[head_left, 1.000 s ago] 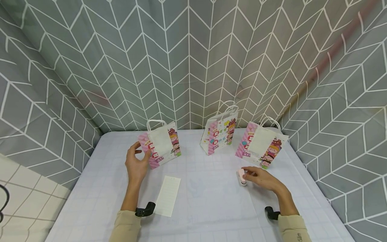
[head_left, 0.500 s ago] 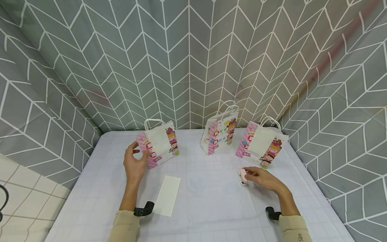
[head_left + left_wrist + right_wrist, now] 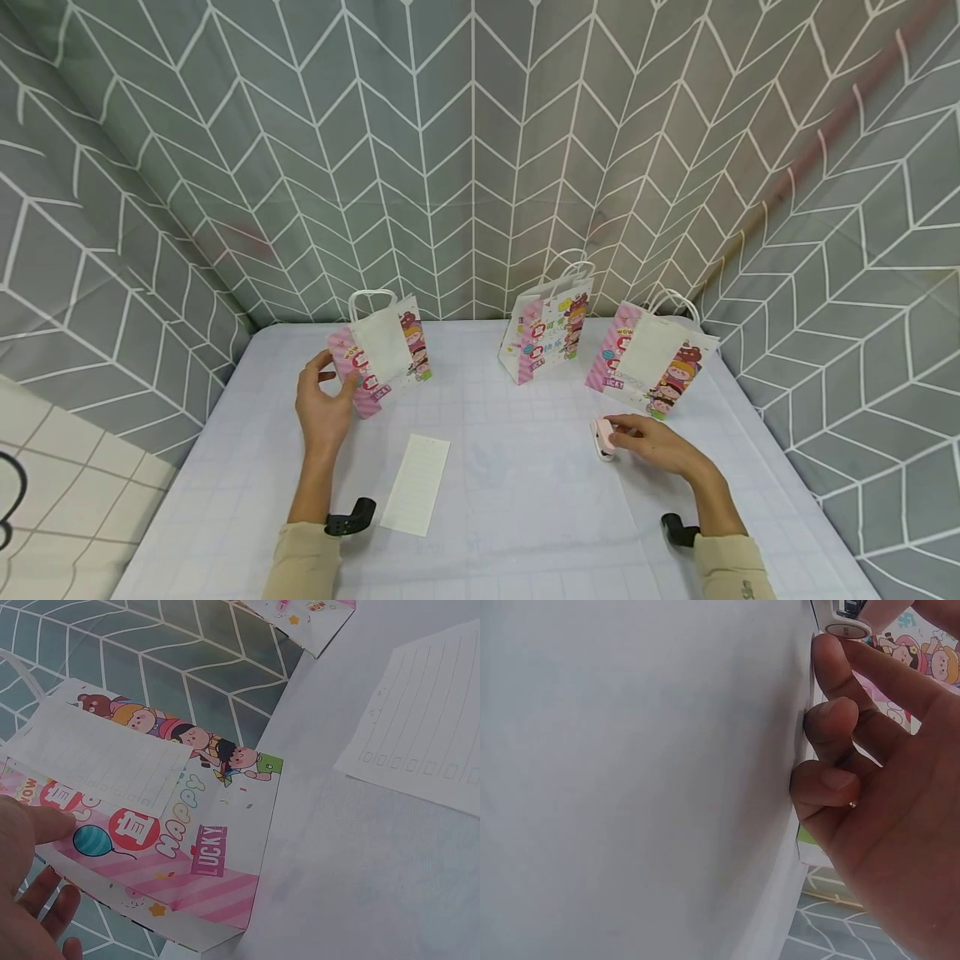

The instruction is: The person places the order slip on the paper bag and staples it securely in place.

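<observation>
My left hand (image 3: 324, 408) grips the left side of a small paper gift bag (image 3: 416, 350), thumb on its front and fingers round the side. In the left wrist view this bag (image 3: 214, 892) shows cartoon figures, pink stripes and a lined paper sheet (image 3: 105, 761) lying over its front. A loose lined sheet (image 3: 416, 485) lies on the table nearer the person. Over on the right, my right hand (image 3: 660, 442) pinches a small pink and white stapler (image 3: 602, 439) at the tabletop. Only one end of the stapler (image 3: 849, 630) shows in the right wrist view.
Two similar gift bags stand upright at the back, one right of centre (image 3: 558, 329) and one at the right (image 3: 600, 358) with a pale sheet (image 3: 651, 348) on its front. Patterned grey curtains (image 3: 472, 167) rise behind the white-covered table (image 3: 517, 508).
My left hand has moved the left bag a little to the left across the table. The right hand and stapler stay almost in place.
</observation>
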The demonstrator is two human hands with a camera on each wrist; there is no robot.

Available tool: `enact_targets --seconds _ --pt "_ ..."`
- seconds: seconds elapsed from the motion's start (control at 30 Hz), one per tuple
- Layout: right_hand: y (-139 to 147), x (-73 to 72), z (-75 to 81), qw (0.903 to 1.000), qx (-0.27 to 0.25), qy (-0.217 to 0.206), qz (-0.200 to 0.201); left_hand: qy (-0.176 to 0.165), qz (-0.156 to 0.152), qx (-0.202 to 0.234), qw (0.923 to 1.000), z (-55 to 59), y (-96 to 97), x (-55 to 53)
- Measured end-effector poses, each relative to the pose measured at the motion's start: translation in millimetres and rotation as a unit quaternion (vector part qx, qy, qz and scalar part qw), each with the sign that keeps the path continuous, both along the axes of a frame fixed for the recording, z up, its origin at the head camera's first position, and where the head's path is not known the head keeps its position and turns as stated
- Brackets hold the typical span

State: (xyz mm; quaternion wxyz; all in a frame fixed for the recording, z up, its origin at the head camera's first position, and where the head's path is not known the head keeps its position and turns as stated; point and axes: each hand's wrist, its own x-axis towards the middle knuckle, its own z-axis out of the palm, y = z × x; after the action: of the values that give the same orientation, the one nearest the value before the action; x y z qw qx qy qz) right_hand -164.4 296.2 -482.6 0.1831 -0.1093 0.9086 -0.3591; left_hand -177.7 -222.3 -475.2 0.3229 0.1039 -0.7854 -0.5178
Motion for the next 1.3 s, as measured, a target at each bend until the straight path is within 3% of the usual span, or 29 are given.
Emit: enact_targets --seconds 0.23,0.43,0.57,0.77,0.97,1.17,1.3 --pt "3.0 -3.8 4.4 0.9983 -0.003 0.059 0.000 0.007 0.015 0.016 0.9997 8.2 0.6 6.9" --pt "0.7 -12.0 13.9 0.9899 -0.019 0.137 -0.030 0.056 0.033 0.023 0.9976 18.4 2.7 12.0" --pt "-5.8 -17.2 21.9 0.9860 -0.033 0.158 -0.042 0.083 0.031 0.019 0.9958 23.5 3.6 14.4" --pt "-16.3 -22.1 31.5 0.9847 -0.053 0.160 -0.046 0.105 0.025 0.028 0.9938 32.7 8.3 19.2" --pt "-25.9 -27.0 35.3 0.9864 -0.069 0.140 -0.050 0.077 -0.009 0.023 0.9967 51.9 20.7 31.9" --pt "-32.9 -32.7 37.2 0.9855 -0.116 0.117 -0.041 0.057 -0.029 0.010 0.9979 36.4 15.6 22.2" --pt "-33.7 -36.8 34.9 0.9847 -0.131 0.107 -0.041 0.032 -0.065 -0.003 0.9973 29.9 12.4 19.8"
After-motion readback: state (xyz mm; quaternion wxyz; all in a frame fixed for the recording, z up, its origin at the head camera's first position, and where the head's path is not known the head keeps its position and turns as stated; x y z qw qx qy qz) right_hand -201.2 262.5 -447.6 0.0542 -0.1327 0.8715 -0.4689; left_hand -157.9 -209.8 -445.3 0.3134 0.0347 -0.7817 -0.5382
